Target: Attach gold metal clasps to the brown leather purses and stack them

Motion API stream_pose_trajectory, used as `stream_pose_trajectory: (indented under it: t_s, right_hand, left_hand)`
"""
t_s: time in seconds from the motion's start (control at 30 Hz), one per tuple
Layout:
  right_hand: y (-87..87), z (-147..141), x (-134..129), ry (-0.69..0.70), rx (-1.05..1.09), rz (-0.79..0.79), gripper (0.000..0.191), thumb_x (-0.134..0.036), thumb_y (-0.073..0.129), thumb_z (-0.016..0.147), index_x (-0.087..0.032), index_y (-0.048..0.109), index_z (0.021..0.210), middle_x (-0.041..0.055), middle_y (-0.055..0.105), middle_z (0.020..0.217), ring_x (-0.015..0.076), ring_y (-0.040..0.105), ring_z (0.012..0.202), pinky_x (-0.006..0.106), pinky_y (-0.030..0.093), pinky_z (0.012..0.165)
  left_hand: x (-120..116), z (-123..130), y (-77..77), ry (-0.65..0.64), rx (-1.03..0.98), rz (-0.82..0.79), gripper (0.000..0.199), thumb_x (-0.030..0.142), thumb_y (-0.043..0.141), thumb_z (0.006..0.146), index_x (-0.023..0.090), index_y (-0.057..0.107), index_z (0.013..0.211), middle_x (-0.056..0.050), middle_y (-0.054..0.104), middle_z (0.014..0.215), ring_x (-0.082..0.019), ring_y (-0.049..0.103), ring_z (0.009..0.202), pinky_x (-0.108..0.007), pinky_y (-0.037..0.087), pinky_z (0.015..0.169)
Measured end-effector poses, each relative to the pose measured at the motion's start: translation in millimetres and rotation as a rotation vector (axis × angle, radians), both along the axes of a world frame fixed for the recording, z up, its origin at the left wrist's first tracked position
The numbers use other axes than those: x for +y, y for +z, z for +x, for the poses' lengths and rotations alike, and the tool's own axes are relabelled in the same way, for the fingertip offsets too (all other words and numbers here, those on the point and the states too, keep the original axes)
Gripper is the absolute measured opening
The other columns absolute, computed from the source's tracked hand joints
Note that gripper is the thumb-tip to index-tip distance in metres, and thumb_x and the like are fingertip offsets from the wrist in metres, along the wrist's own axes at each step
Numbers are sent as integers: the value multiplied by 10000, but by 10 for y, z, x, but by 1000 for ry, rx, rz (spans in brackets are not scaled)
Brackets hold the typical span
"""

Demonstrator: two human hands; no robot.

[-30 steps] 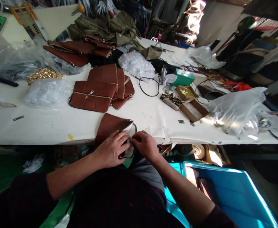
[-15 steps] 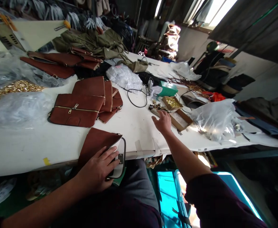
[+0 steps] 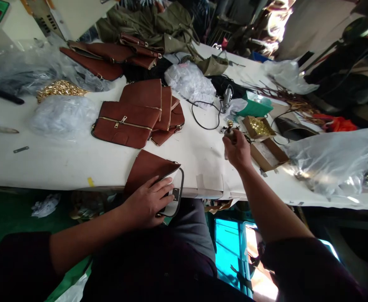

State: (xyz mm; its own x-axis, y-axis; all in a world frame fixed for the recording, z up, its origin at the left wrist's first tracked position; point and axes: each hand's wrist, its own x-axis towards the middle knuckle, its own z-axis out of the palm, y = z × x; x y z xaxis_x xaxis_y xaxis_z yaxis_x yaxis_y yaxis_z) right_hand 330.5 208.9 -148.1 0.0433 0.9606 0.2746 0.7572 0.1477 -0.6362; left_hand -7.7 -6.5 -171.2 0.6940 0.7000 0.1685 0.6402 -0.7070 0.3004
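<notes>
White worktable runs across the scene, with a cream machine at far left and olive-green bags at the far side. At the near edge lies a brown leather piece, one corner folded back so that its pale inner panel shows, overhanging the table. Left hand rests on it, fingers outstretched and slightly spread. Right hand is among the small metal parts, fingers curled beside a brassy knob; I cannot tell exactly what they grasp.

Work on this piece looks partway along: a small dark plate sits on the panel by the fingertips, though whether it is fastened cannot be told, and the fold lies open. Just beyond, the top of a stack of leather pieces has its zip set in; whether those are finished is unclear.

At right, one carton holds gold-coloured fittings. Nearer, a second carton shows a pale bottom. Farther off, a green box has something clear at its top. A plastic bag at far right hides most of its contents.
</notes>
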Motion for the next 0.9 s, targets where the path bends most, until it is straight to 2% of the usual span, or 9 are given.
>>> stream_pose_trajectory:
  t_s: [0.07,0.17,0.2,0.27,0.4,0.57,0.73,0.9]
  right_hand:
    - [100,-317,-371,113,518,-1,352,-462,647,934,-256,623,1219,5,644,917,181,634,827,320,530,745]
    - [221,-889,-887,93,1180,-174,354,-568,608,875,-256,590,1042,-18,572,834,155,604,708,290,535,627]
    - [242,-1067,-1019,73,1303,-241,360,-592,617,862,-253,561,969,-32,535,785,138,559,635,268,498,560]
    - [248,-1360,-1209,50,1418,-336,419,-633,665,842,-256,482,859,-65,443,698,106,443,518,237,400,456]
    - [142,-1640,-1363,84,1364,-339,507,-659,725,846,-254,427,781,-85,388,632,82,353,452,230,321,405]
    - [41,-1677,-1386,145,1247,-262,469,-603,688,917,-245,459,718,-73,395,547,92,359,424,249,294,393]
    - [36,-1671,-1524,233,1101,-275,455,-591,651,946,-253,448,720,-69,421,531,103,376,421,259,306,405]
    - [39,-1609,-1726,285,855,-156,411,-540,645,952,-257,453,724,-54,493,548,129,460,487,284,403,509]
  left_hand:
    - [-3,5,3,-1,5,9,545,424,720,884,172,689,1367,-142,595,1566,-348,402,1554,-557,286,1304]
    - [-10,17,9,4,3,26,525,403,718,880,164,701,1347,-152,607,1544,-350,400,1552,-555,295,1305]
    - [-13,22,13,6,2,31,519,399,718,878,163,705,1339,-156,611,1537,-353,400,1551,-555,298,1304]
    - [-20,30,24,9,2,40,511,399,719,878,160,710,1329,-168,615,1525,-362,400,1548,-561,305,1301]
    - [-30,40,47,13,10,62,496,389,720,875,161,713,1316,-187,625,1492,-369,410,1536,-571,307,1297]
    - [-28,33,51,11,13,64,454,387,712,883,191,722,1292,-182,623,1487,-369,404,1539,-583,323,1279]
    - [-19,20,56,1,-12,61,477,362,722,875,176,716,1313,-183,619,1499,-376,404,1543,-584,335,1273]
    - [-31,4,49,7,-55,72,449,333,732,861,188,730,1286,-162,651,1461,-368,454,1511,-567,343,1277]
